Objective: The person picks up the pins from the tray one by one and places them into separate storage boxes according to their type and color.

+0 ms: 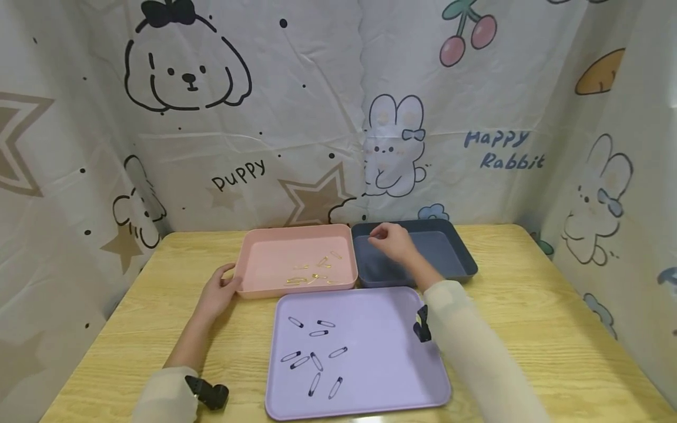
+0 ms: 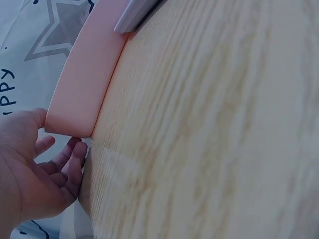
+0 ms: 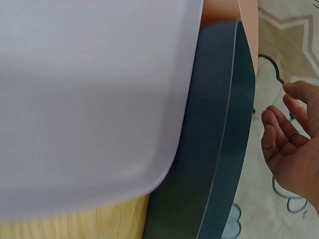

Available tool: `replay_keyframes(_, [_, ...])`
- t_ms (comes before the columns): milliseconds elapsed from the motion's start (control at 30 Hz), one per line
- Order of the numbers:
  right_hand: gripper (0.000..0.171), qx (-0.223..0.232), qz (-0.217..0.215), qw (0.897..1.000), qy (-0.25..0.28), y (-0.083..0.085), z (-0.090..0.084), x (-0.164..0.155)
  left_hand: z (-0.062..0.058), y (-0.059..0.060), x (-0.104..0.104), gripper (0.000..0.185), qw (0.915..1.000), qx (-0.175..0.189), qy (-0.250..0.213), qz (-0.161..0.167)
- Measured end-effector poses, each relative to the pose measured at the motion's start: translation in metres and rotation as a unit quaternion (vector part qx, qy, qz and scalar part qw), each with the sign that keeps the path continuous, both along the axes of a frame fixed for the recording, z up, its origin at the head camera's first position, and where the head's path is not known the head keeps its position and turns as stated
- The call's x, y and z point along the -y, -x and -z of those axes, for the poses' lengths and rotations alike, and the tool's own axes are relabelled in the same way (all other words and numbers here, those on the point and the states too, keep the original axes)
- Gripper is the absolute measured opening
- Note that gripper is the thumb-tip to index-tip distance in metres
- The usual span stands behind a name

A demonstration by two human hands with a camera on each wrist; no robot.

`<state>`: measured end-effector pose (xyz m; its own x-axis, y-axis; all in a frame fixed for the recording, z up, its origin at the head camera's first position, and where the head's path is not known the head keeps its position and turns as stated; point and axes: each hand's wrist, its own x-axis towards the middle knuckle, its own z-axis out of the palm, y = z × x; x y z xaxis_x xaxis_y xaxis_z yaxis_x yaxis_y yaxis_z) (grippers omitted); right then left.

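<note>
My left hand [image 1: 218, 291] holds the left end of the pink tray [image 1: 259, 252]. In the left wrist view its thumb is at the tray's upper edge and its fingertips are at the lower edge. Over the dark blue tray [image 1: 439, 249] hovers my right hand [image 1: 394, 242], thumb and forefinger brought near each other; I cannot tell whether a small thing is between them. Several gold safety pins [image 1: 297, 281] lie in the pink tray. On the purple tray [image 1: 386, 352] several black-headed safety pins [image 1: 338, 352] are scattered over the left half.
The pink and dark blue trays stand side by side at the back of the wooden table [image 1: 529, 329], with the purple tray in front of them. A printed curtain [image 1: 317, 117] hangs behind and at both sides. A small black device [image 1: 208, 393] sits on each sleeve.
</note>
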<state>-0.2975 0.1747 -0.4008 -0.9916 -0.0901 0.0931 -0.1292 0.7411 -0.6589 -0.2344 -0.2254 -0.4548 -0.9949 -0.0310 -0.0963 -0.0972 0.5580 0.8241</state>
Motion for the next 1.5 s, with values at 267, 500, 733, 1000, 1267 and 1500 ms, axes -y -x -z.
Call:
replay_keyframes(267, [0.030, 0.011, 0.029, 1.000, -0.004, -0.007, -0.003, -0.038, -0.006, -0.007, 0.005, 0.059, 1.0000, -0.004, 0.000, 0.001])
replay_keyframes(500, [0.034, 0.011, 0.048, 0.999, -0.015, -0.017, -0.006, -0.080, -0.013, -0.012, 0.009, 0.064, 0.9999, 0.001, 0.004, 0.011])
replay_keyframes(733, [0.039, -0.003, 0.077, 0.997, -0.027, -0.030, -0.009, -0.120, -0.024, -0.019, 0.011, 0.068, 0.9991, -0.008, 0.009, 0.041])
replay_keyframes(1000, [0.048, 0.031, 0.114, 0.993, -0.014, -0.046, 0.000, -0.152, -0.033, -0.023, 0.009, 0.068, 0.9974, -0.024, 0.032, 0.061])
replay_keyframes(1267, [0.056, 0.051, 0.110, 0.993, -0.006, -0.054, 0.017, -0.166, -0.042, -0.026, 0.002, 0.065, 0.9932, -0.052, 0.072, 0.075])
replay_keyframes(1500, [0.061, 0.069, 0.118, 0.991, 0.008, -0.057, 0.030, -0.165, -0.056, -0.031, -0.008, 0.064, 0.9854, -0.087, 0.110, 0.096])
